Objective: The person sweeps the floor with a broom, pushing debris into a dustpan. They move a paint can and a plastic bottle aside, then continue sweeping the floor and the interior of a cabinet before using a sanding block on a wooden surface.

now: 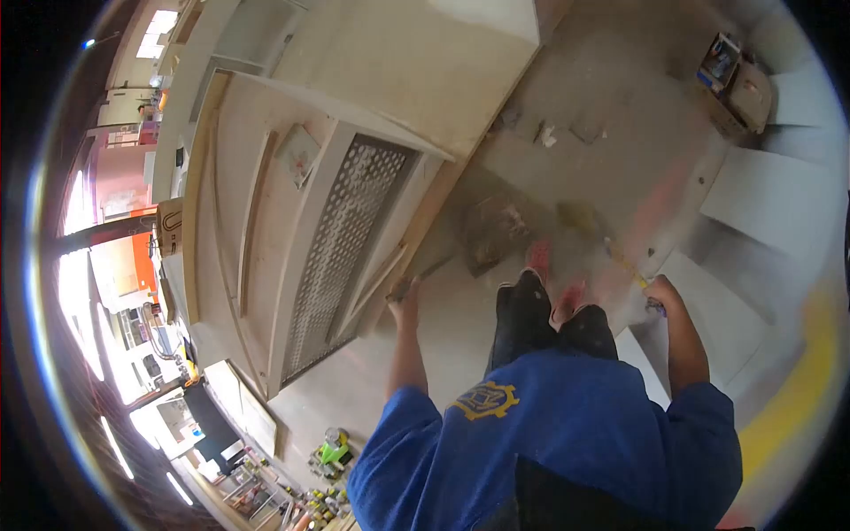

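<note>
My left hand point(405, 303) is closed around a thin dark handle point(434, 268). That handle points toward a flat brown pan point(487, 237) on the floor, which looks like a dustpan with debris in it. In my right hand point(662, 296) is the yellow handle of a broom point(627, 264), slanting down and away from me. Its tan bristle head point(580, 217) is blurred and sits near the floor, to the right of the pan. Scraps and dirt point(546, 135) lie on the floor beyond both.
On the left stands a wooden workbench point(248, 195) with a perforated metal panel point(350, 230) and loose strips on it. White panels point(717, 301) stand along the right. An open cardboard box point(735, 88) sits at the far right. Green power tools point(332, 451) lie behind, at lower left.
</note>
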{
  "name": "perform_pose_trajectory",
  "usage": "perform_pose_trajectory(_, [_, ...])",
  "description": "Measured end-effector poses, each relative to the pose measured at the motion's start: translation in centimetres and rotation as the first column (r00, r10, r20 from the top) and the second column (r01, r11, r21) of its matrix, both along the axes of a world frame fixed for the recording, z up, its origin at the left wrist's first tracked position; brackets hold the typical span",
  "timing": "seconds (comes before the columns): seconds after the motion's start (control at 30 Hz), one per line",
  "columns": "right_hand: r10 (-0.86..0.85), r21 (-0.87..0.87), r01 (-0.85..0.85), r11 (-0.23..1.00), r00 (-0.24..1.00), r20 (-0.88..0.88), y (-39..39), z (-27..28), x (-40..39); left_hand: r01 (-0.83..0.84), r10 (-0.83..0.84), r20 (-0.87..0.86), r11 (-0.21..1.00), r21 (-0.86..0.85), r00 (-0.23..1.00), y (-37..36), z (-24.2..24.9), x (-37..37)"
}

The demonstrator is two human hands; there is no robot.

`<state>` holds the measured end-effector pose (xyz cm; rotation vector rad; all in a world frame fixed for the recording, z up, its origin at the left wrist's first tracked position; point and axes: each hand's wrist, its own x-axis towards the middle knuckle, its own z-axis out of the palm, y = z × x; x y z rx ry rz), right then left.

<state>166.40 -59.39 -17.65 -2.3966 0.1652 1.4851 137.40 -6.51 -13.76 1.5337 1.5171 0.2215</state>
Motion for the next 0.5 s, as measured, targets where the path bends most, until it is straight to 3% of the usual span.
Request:
perform_pose_trajectory(0.03, [0.065, -0.053, -0.061, 0.997, 0.995, 0.074, 1.0, 1.5, 1.1, -0.035, 0.036, 0.024, 0.999, -0.039, 0.999, 0.0, 1.0, -0.1])
perform_pose_trajectory(0.1, [0.061, 0.149, -0.079, 0.986, 0.991, 0.122, 0.7, 0.5, 2.5, -0.095, 0.105, 0.102, 0.99, -0.103, 0.989, 0.0, 2.5, -0.9])
perform_pose_trajectory(0.2, [0.154, 0.32, -0.225, 0.92, 0.96, 0.233, 8.0, 4.4, 5.5, -0.127, 0.171, 0.232, 0.973, -0.191, 0.958, 0.7, 3.8, -3.0])
perform_pose_trajectory(0.27, [0.084, 0.307, -0.085, 0.948, 0.996, 0.014, 14.8, 3.9, 8.4, -0.101, 0.187, 0.284, 0.951, -0.293, 0.94, 1.9, 4.2, -4.0])
perform_pose_trajectory(0.3, [0.113, 0.377, -0.118, 0.919, 0.993, 0.036, 18.4, 2.8, 9.7, -0.08, 0.236, 0.388, 0.923, -0.377, 0.891, 2.9, 3.7, -4.3])
perform_pose_trajectory(0.33, [0.068, 0.466, -0.029, 0.884, 0.996, -0.066, 21.5, 1.1, 11.0, -0.061, 0.302, 0.46, 0.881, -0.469, 0.835, 3.4, 3.4, -5.6])
perform_pose_trajectory(0.37, [0.201, 0.431, -0.181, 0.884, 0.98, -0.002, 24.2, -1.8, 12.5, -0.042, 0.387, 0.509, 0.825, -0.563, 0.769, 3.5, 3.0, -7.1])
perform_pose_trajectory(0.4, [0.227, 0.34, -0.147, 0.929, 0.951, -0.208, 25.8, -4.7, 14.3, -0.036, 0.384, 0.465, 0.8, -0.599, 0.798, 4.4, 2.5, -7.9])
perform_pose_trajectory(0.43, [0.051, 0.319, 0.06, 0.946, 0.943, -0.328, 27.2, -4.5, 15.3, -0.034, 0.437, 0.509, 0.782, -0.622, 0.742, 4.5, 4.0, -7.2])
perform_pose_trajectory(0.47, [-0.122, 0.296, 0.256, 0.92, 0.906, -0.405, 28.8, -3.7, 16.9, -0.058, 0.439, 0.441, 0.757, -0.651, 0.782, 4.7, 4.0, -8.0])
perform_pose_trajectory(0.5, [-0.127, 0.271, 0.245, 0.931, 0.912, -0.389, 29.2, -3.6, 18.8, -0.066, 0.426, 0.399, 0.746, -0.662, 0.812, 5.7, 3.5, -7.5])
